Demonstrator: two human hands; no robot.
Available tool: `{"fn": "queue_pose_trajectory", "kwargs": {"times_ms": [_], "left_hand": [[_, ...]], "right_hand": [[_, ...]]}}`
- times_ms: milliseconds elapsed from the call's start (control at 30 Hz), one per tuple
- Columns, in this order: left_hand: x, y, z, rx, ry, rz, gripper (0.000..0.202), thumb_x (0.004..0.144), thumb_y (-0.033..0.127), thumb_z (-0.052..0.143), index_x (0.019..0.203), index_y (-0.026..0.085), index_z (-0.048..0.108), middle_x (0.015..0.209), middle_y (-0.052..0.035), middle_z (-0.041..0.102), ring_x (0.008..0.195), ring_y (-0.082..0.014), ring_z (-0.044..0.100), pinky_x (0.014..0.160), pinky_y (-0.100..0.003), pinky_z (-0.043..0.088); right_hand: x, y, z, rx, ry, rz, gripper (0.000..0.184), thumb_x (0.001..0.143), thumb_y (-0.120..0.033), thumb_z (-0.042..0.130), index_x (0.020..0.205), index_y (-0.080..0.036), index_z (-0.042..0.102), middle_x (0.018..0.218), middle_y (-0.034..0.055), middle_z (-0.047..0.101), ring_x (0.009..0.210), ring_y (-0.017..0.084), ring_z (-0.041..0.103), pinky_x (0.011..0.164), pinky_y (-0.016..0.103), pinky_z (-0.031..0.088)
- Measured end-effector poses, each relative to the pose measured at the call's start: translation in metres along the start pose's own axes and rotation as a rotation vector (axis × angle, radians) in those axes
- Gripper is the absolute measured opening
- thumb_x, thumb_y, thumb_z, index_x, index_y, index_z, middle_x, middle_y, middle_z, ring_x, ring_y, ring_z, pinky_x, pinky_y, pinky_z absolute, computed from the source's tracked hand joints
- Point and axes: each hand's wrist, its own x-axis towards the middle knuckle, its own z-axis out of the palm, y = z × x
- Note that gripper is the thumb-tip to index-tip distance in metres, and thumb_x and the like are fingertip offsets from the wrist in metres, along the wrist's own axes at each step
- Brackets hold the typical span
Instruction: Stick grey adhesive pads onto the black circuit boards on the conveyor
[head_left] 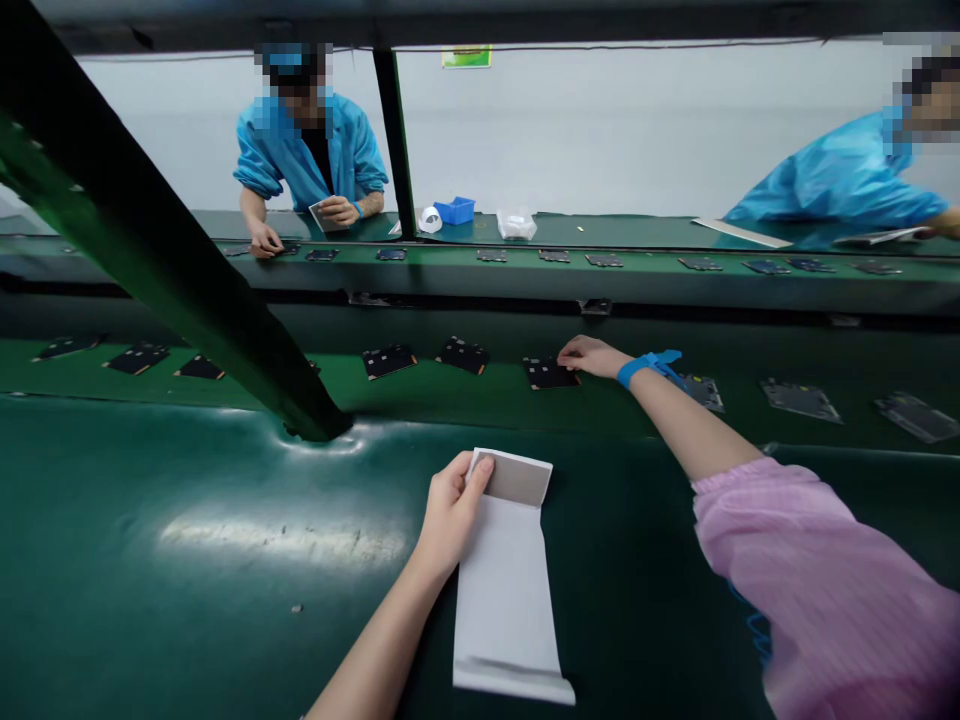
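My left hand (450, 510) is closed on the top of a long white backing-paper strip (506, 580), thumb on top. A grey patch (517, 480) fills the strip's upper end, and its lower end curls over near the bench. Out over the green belt, my right hand (596, 356) has its fingers drawn together at the upper right corner of a black circuit board (550, 373). Whether those fingertips pinch anything small is hidden. A blue wrist strap (651, 366) circles my right wrist, below a pink sleeve (825, 560).
More black boards (388, 361) lie along the belt (337, 365) to the left, greyish ones (801, 398) to the right. A dark slanting post (187, 270) crosses the left side. Behind a second line of boards, two people in blue work near a blue bin (455, 210).
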Motion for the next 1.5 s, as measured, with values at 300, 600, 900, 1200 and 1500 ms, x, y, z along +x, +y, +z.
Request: {"fn": "queue_pose_trajectory", "kwargs": {"times_ms": [300,600,900,1200,1500], "left_hand": [[-0.001,-0.002,-0.001,-0.055,0.03,0.026,0.033,0.085,0.045,0.054,0.07,0.016,0.055,0.063,0.0035,0.045,0.06,-0.0113,0.038,0.056,-0.021,0.031],[0.002,-0.003,-0.001,-0.179,0.15,0.034,0.036,0.083,0.05,0.056,0.072,0.016,0.057,0.064,0.0032,0.048,0.059,-0.0114,0.041,0.056,-0.02,0.033],[0.002,-0.008,-0.003,-0.21,0.155,0.054,0.035,0.083,0.049,0.058,0.072,0.015,0.059,0.064,0.003,0.051,0.059,-0.0109,0.044,0.056,-0.019,0.035],[0.002,-0.003,-0.004,-0.281,0.219,0.014,0.035,0.079,0.05,0.062,0.074,0.015,0.062,0.062,0.0029,0.055,0.055,-0.0106,0.047,0.053,-0.019,0.037],[0.001,-0.003,-0.002,-0.271,0.226,0.028,0.037,0.077,0.051,0.065,0.07,0.015,0.06,0.06,0.0038,0.052,0.053,-0.0088,0.043,0.051,-0.018,0.034]], "right_hand": [[-0.02,-0.012,0.006,0.094,0.304,0.218,0.02,0.081,-0.021,0.056,0.098,-0.012,0.059,0.089,0.012,0.066,0.077,0.02,0.064,0.073,0.034,0.051],[-0.116,-0.081,0.054,0.314,0.096,-0.273,0.035,0.088,-0.049,0.045,0.096,-0.022,0.065,0.098,0.0076,0.068,0.089,0.023,0.064,0.077,0.036,0.052],[-0.065,-0.043,0.037,-0.294,0.321,0.415,0.069,0.083,-0.059,0.051,0.129,-0.007,0.05,0.13,0.0255,0.049,0.12,0.041,0.046,0.088,0.047,0.044],[-0.085,-0.03,0.001,-0.31,0.329,0.398,0.034,0.094,-0.025,0.033,0.111,-0.006,0.057,0.092,0.0232,0.066,0.092,0.036,0.064,0.079,0.043,0.046],[-0.142,-0.016,0.019,-0.011,0.645,0.33,0.047,0.082,-0.026,0.049,0.124,-0.005,0.05,0.122,0.0274,0.056,0.121,0.039,0.049,0.096,0.052,0.042]]}}
